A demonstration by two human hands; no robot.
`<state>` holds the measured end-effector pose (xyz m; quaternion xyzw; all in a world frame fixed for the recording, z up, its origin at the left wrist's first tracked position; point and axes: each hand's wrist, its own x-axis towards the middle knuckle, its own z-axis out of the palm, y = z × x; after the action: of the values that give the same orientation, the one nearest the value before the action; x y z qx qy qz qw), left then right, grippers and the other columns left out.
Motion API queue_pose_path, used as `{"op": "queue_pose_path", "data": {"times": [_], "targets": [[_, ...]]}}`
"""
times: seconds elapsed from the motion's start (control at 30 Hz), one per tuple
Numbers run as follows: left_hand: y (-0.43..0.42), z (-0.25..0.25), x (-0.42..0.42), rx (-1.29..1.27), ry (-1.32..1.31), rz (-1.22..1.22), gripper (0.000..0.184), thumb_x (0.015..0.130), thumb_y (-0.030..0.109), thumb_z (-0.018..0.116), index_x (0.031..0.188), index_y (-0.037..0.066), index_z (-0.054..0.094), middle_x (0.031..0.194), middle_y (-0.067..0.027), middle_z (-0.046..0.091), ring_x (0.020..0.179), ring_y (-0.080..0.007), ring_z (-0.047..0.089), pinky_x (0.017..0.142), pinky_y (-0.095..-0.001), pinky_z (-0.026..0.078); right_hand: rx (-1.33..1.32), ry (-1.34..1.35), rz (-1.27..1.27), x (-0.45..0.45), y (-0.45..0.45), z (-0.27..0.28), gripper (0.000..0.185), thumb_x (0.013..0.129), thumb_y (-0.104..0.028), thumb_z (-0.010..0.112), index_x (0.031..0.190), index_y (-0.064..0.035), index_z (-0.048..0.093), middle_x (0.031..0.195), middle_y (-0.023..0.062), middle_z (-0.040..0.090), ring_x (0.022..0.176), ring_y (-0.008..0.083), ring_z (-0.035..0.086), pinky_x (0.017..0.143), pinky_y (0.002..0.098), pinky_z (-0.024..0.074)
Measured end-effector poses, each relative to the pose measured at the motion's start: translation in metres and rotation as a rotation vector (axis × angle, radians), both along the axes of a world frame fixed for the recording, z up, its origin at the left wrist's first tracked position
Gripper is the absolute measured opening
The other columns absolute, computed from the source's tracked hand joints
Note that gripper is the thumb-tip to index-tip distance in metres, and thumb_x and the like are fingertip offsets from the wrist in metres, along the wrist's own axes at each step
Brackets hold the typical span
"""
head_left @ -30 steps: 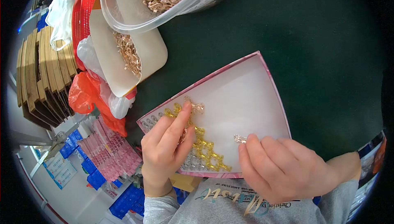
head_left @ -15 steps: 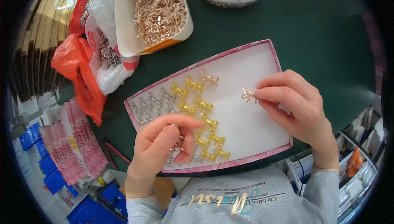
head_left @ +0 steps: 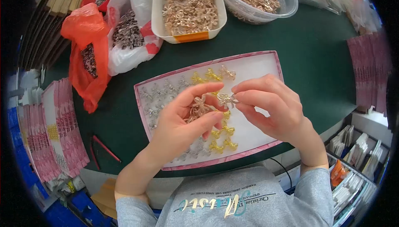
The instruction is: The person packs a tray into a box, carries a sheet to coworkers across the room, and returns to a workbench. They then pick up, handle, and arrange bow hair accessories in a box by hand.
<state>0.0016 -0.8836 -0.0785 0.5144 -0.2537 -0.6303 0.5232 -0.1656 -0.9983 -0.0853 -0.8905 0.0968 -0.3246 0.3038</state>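
My left hand (head_left: pixel 183 116) is curled around several rose-gold clips (head_left: pixel 199 107), over the pink-edged box lid. Between the thumb and fingers of my right hand (head_left: pixel 274 106) is one rose-gold bow-shaped clip (head_left: pixel 225 99), close to my left fingertips. Both hands are above the white-lined lid (head_left: pixel 266 62). Rows of silver clips (head_left: pixel 170 86) lie on its left part, with gold clips (head_left: pixel 213 75) beside them. One rose-gold clip (head_left: pixel 227 72) rests near the far edge. My left hand hides part of the rows.
A white tub (head_left: pixel 191 8) and a clear round tub (head_left: pixel 291 6) hold rose-gold pieces. Left of them are a white bag (head_left: pixel 129 60) and a red bag (head_left: pixel 89 89) with metal pieces. Tweezers-like red strips (head_left: pixel 107 148) lie at left. Pink stacks (head_left: pixel 368 71) stand at right.
The view has shifted, showing more of the tubs and right side. My right hand has brought its clip leftward to my left hand, whose fingers have turned up around the clips.
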Motion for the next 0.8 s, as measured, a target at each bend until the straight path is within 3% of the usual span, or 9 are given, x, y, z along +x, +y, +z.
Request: {"op": "queue_pose_path", "data": {"times": [0.2, 0.4, 0.5, 0.8], "targets": [[0.005, -0.010, 0.005, -0.018, 0.023, -0.027, 0.032, 0.083, 0.003, 0.057, 0.114, 0.002, 0.051, 0.091, -0.0039, 0.058, 0.074, -0.0065, 0.056, 0.055, -0.0171, 0.044, -0.028, -0.030, 0.003, 0.006, 0.006, -0.002, 0.037, 0.059, 0.005, 0.067, 0.094, -0.0018, 0.055, 0.088, 0.0111, 0.059, 0.072, 0.0249, 0.059, 0.061, 0.0309, 0.0492], [0.005, -0.009, 0.001, 0.005, 0.079, 0.019, 0.028, 0.084, 0.000, 0.052, 0.111, 0.000, 0.049, 0.087, -0.0097, 0.061, 0.064, -0.0093, 0.056, 0.047, -0.0187, 0.041, 0.105, 0.044, 0.009, 0.003, 0.008, 0.007, 0.032, 0.065, 0.001, 0.068, 0.094, -0.0021, 0.056, 0.091, 0.0106, 0.059, 0.073, 0.0247, 0.059, 0.060, 0.0304, 0.0495], [0.004, -0.009, 0.003, 0.049, 0.104, 0.031, 0.027, 0.084, 0.001, 0.051, 0.111, 0.000, 0.049, 0.087, -0.0107, 0.060, 0.064, -0.0100, 0.056, 0.047, -0.0189, 0.040, 0.220, 0.158, -0.130, -0.001, -0.004, -0.002, 0.027, 0.069, -0.002, 0.067, 0.093, -0.0026, 0.055, 0.091, 0.0099, 0.058, 0.074, 0.0251, 0.059, 0.062, 0.0318, 0.0496], [0.003, -0.014, 0.011, 0.029, 0.172, 0.038, 0.029, 0.085, 0.004, 0.052, 0.113, -0.001, 0.048, 0.090, -0.0106, 0.060, 0.069, -0.0081, 0.056, 0.053, -0.0185, 0.043, 0.046, 0.295, -0.113, 0.013, -0.015, -0.023, 0.022, 0.072, -0.005, 0.062, 0.093, -0.0024, 0.053, 0.091, 0.0106, 0.053, 0.086, 0.0276, 0.054, 0.073, 0.0349, 0.0457]]}}
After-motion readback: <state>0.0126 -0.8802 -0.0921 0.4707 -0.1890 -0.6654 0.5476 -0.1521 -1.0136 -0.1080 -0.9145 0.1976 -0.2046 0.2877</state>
